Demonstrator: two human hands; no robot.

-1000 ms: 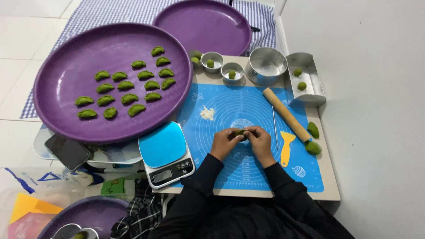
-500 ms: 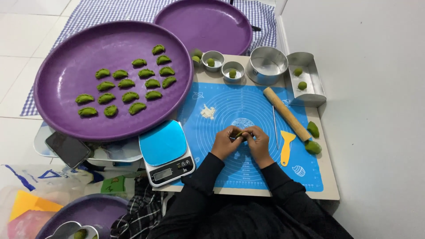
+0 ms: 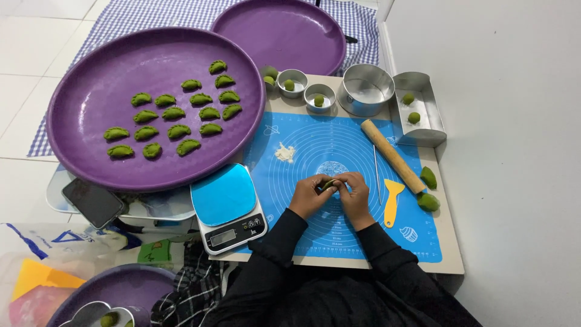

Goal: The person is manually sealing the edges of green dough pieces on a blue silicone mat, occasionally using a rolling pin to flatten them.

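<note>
Hands: left hand and right hand meet over the blue mat; fingers pinched shut on one green dumpling.
Stock left: two dough lumps by the rolling pin; small balls in the tins and tray.
Done: fifteen folded dumplings on the near purple platter.
Far platter: bare, so work appears partway through.

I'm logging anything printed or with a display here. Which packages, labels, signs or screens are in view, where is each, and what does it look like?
Kitchen scale: left of the blue mat, blue square platform, white base with a small grey display.
Phone: under the big purple tray's near edge, dark rectangle, screen off.
Plastic bag: lower left, white with blue print.
Baking mat: under both hands, blue with white printed circles and a cupcake sign.
</note>
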